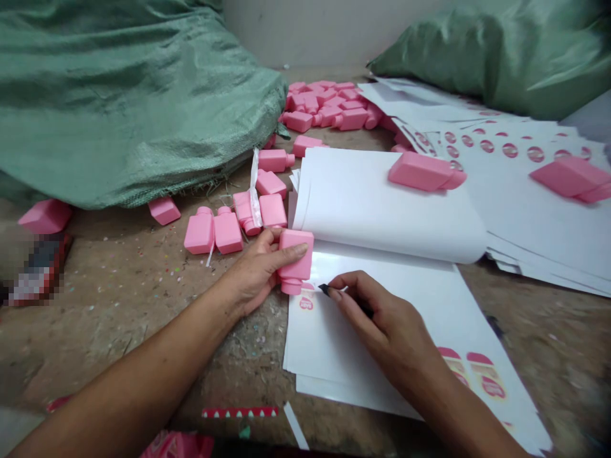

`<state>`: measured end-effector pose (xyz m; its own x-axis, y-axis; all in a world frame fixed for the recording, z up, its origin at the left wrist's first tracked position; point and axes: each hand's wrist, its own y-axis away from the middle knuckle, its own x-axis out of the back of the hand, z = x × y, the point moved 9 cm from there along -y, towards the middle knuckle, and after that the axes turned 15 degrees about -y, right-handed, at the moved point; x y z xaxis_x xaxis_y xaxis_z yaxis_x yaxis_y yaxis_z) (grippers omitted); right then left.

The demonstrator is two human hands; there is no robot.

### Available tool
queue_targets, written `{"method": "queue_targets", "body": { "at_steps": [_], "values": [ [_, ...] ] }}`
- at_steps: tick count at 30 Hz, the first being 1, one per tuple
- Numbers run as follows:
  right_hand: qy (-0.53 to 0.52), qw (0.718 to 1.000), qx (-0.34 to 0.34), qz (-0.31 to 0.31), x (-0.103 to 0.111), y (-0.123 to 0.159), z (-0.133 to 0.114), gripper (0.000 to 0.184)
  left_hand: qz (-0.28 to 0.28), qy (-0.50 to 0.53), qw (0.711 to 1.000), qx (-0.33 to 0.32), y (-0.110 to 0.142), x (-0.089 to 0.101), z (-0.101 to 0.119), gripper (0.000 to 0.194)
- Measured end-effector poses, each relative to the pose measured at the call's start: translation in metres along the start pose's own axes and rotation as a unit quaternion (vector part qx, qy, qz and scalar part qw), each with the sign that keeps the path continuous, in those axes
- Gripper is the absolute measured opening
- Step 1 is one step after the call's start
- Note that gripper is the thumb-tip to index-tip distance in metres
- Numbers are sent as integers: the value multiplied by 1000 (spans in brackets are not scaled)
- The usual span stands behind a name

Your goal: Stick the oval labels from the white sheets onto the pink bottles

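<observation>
My left hand (260,270) is closed round a pink plastic bottle (294,261), held neck down at the left edge of a white sticker sheet (382,318). My right hand (382,321) pinches a thin dark-tipped tool (325,289) whose tip rests on the sheet just above a small pink sticker (306,303). More pink stickers (482,375) sit near the sheet's right edge, beside my right wrist. The upper sheets (382,203) are folded back, with another pink bottle (424,172) lying on them.
Several pink bottles (229,229) lie left of the sheets, and a heap of them (329,105) further back. Green woven sacks (124,95) fill the left and the far right (515,51). Spread sticker sheets (515,165) with a bottle (570,178) lie right.
</observation>
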<state>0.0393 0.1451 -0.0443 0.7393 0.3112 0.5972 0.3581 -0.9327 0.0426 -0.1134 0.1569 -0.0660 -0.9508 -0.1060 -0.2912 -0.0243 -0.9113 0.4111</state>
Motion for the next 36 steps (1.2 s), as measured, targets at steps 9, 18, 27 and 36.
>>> {"method": "queue_targets", "body": {
  "at_steps": [9,18,27,36],
  "values": [
    [118,990,72,32,-4,-3,-2,20,7,-8,1000,8,1,1,-1,29],
    [58,998,40,-6,-4,0,-2,33,-8,5,1000,-2,0,0,-1,26],
    [-126,969,24,-211,-25,63,-42,46,1,-19,1000,5,-5,4,-2,22],
    [-337,941,-28,25,47,55,-10,18,35,-11,999,11,63,-29,-15,25]
  ]
}}
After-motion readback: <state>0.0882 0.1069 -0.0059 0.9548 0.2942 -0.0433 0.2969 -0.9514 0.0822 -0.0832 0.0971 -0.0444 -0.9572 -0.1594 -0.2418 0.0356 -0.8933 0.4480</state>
